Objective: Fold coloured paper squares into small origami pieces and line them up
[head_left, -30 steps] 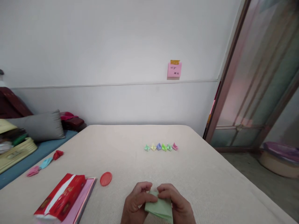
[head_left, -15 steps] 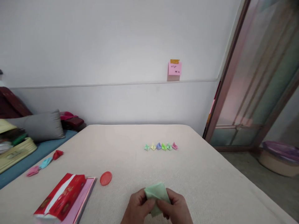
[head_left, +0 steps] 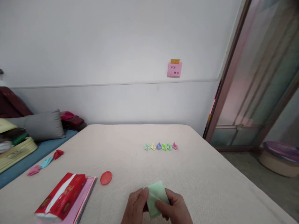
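Observation:
A folded sheet of light green paper (head_left: 156, 196) is held up between both hands near the table's front edge. My left hand (head_left: 137, 202) pinches its left side, thumb laid along the upper left corner. On the other side my right hand (head_left: 175, 203) grips the paper, its thumb pressed across the front face near the lower middle. The fingers behind the paper are mostly hidden. Farther back on the table stands a row of several small folded paper pieces (head_left: 158, 146) in green, yellow, blue and pink.
To the left lie a red round lid (head_left: 106, 178) and a red tissue pack (head_left: 64, 196) on pink paper sheets (head_left: 82, 202). Pink, light blue and red crumpled pieces (head_left: 46, 162) rest near the table's left edge. A pink note (head_left: 174, 69) is taped to the wall.
My left thumb has moved up and outward from the paper's middle to its upper left edge, uncovering more of the front. My right hand keeps about the same grip.

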A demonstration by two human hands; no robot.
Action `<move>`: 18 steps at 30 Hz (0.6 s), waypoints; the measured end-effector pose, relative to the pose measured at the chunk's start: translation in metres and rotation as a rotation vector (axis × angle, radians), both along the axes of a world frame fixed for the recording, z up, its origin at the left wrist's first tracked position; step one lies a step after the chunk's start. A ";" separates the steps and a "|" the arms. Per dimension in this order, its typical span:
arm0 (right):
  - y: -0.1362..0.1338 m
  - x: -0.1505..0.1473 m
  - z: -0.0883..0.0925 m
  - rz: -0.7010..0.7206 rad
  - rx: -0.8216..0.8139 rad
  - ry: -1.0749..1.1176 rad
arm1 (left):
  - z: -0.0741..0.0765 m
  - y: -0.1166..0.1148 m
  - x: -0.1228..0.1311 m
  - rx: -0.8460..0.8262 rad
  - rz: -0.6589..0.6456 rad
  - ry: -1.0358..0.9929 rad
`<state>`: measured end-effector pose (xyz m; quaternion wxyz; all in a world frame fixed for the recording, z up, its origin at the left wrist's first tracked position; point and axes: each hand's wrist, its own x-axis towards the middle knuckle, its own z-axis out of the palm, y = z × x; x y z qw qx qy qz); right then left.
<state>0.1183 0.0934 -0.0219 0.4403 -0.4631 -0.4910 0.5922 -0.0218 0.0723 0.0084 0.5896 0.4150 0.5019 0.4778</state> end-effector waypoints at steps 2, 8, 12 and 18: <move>0.001 0.001 -0.003 0.029 0.007 0.027 | 0.003 -0.002 0.000 -0.029 0.029 -0.039; 0.004 0.007 -0.007 0.105 -0.059 0.191 | -0.001 0.001 -0.005 0.049 0.009 0.056; 0.003 0.008 -0.004 0.124 -0.076 0.166 | -0.005 0.004 -0.005 0.118 0.036 0.197; 0.003 0.004 0.000 0.141 -0.075 0.107 | 0.003 0.002 -0.003 0.114 0.040 0.166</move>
